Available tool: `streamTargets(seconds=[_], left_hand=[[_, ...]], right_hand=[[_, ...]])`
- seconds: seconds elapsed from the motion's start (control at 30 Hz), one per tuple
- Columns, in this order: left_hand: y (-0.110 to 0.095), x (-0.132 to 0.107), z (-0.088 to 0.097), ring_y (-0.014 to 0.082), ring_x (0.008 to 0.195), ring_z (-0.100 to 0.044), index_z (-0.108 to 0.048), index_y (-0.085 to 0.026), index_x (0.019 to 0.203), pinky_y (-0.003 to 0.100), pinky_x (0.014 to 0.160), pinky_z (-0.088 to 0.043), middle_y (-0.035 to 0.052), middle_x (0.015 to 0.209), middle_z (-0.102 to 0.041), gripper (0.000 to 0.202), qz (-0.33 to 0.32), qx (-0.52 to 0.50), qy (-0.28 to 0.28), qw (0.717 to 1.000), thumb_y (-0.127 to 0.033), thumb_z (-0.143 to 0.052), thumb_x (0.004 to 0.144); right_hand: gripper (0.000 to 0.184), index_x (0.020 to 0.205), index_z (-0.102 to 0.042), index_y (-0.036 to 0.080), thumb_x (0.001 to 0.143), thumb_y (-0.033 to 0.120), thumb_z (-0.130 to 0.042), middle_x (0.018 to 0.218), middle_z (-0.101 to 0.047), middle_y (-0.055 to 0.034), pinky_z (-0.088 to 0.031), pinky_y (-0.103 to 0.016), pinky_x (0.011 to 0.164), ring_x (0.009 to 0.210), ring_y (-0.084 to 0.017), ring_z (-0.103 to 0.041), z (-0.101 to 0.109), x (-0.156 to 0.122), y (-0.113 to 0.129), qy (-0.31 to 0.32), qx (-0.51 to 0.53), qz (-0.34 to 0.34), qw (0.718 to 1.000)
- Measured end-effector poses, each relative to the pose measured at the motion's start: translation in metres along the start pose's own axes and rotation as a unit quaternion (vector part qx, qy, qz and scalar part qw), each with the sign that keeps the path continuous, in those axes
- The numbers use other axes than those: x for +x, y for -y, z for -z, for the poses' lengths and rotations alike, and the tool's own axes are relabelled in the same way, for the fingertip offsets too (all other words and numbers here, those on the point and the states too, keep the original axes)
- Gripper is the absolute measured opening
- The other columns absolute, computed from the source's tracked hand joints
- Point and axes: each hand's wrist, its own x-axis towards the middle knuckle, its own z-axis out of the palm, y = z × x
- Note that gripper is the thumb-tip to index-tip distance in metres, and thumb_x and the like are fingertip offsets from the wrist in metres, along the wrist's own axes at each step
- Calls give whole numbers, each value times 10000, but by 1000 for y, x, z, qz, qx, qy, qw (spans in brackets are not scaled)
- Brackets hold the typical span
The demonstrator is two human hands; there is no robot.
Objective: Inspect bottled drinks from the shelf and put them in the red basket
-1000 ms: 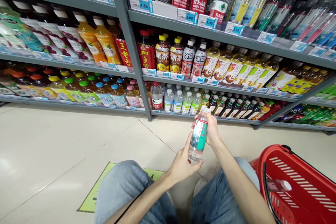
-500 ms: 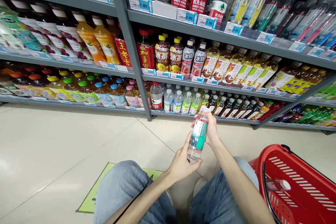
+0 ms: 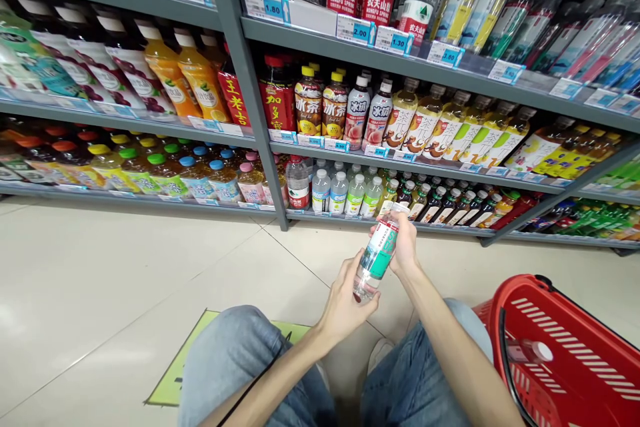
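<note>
A clear plastic water bottle point(image 3: 379, 255) with a white, red and green label is tilted in front of me, its white cap toward the upper right. My left hand point(image 3: 345, 303) grips its base, thumb on one side and fingers on the other. Around the neck end, just below the cap, closes my right hand point(image 3: 404, 243). The bottle is above the floor between my knees, with the lowest shelf behind it. Part of the label is covered by the right fingers.
A grey shelf rack point(image 3: 400, 53) full of drink bottles spans the view ahead. On my right stands a red shopping basket point(image 3: 575, 347) with a black handle and a white-capped bottle point(image 3: 530, 350) inside. A green floor sticker point(image 3: 167, 373) lies by my left knee.
The bottle has tilted a little more, its base swinging slightly left and up. Both hands have kept hold of it, and the left has moved slightly left with the base.
</note>
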Motion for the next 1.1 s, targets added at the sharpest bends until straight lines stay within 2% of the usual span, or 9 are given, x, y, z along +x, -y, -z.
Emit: streamTargets(seconds=[0.1, 0.2, 0.3, 0.5, 0.63, 0.77, 0.9, 1.0, 1.1], left_hand=[[4, 1, 2, 158, 750, -709, -268, -260, 1539, 374, 850, -594, 120, 1337, -556, 837, 0, 17, 10, 1000, -224, -672, 807], [6, 0, 5, 238, 1011, -706, -228, -236, 1551, 408, 980, -550, 140, 1430, -529, 860, -18, 78, 13, 997, -256, -678, 818], [7, -1, 7, 310, 1233, -609, -186, -223, 1557, 463, 1043, -509, 150, 1480, -500, 874, -26, 151, 24, 988, -314, -669, 834], [5, -2, 7, 297, 1221, -624, -166, -209, 1559, 438, 1018, -529, 151, 1487, -504, 877, -23, 151, 23, 988, -335, -656, 842], [2, -2, 6, 256, 1139, -666, -205, -196, 1552, 383, 985, -542, 140, 1413, -576, 880, -5, 113, 26, 993, -331, -679, 823], [-3, -2, 7, 243, 1035, -686, -264, -197, 1530, 364, 915, -556, 116, 1293, -654, 882, 17, 69, 22, 997, -336, -716, 786], [-8, -4, 10, 191, 784, -666, -329, -178, 1482, 319, 745, -549, 82, 1064, -723, 826, 44, -39, 71, 996, -361, -731, 784], [-7, -9, 10, 145, 660, -606, -386, -160, 1406, 233, 525, -467, 106, 1030, -717, 732, 68, -201, 139, 967, -470, -697, 819], [0, -15, 5, 52, 450, -414, -484, -151, 1213, 189, 387, -286, 109, 974, -710, 599, 93, -339, 192, 916, -588, -642, 835]], right_hand=[[222, 784, -614, 178, 675, 351, -699, 677, -681, 6, -571, -285, 450, 493, -164, -645, -1, 2, -2, -19, -1, -7, 1000], [227, 778, -617, 181, 676, 363, -707, 700, -691, 2, -574, -285, 460, 507, -163, -649, -1, 3, -4, -13, -3, -13, 1000], [232, 793, -635, 182, 676, 373, -693, 724, -701, -1, -570, -286, 465, 523, -167, -655, 0, 3, -6, 13, -5, -3, 1000], [282, 784, -655, 170, 697, 432, -598, 689, -705, -23, -543, -278, 451, 521, -173, -651, 2, 2, -4, 55, 3, -38, 998], [286, 801, -656, 164, 677, 417, -602, 752, -733, -36, -517, -270, 420, 523, -173, -649, 2, 3, -1, 46, 1, -51, 998], [275, 793, -628, 169, 636, 391, -667, 728, -723, -42, -544, -283, 456, 529, -183, -653, 2, 4, 5, 42, -23, -73, 996], [243, 783, -606, 182, 628, 349, -691, 671, -673, -2, -570, -301, 485, 513, -175, -639, 3, 3, 12, 64, -19, -85, 994], [218, 821, -610, 191, 649, 311, -670, 713, -680, 4, -588, -313, 520, 534, -169, -641, 5, 2, 17, 108, -4, -90, 990], [227, 865, -599, 199, 670, 302, -652, 745, -703, -12, -597, -336, 568, 573, -182, -656, 7, 1, 20, 160, 4, -101, 982]])
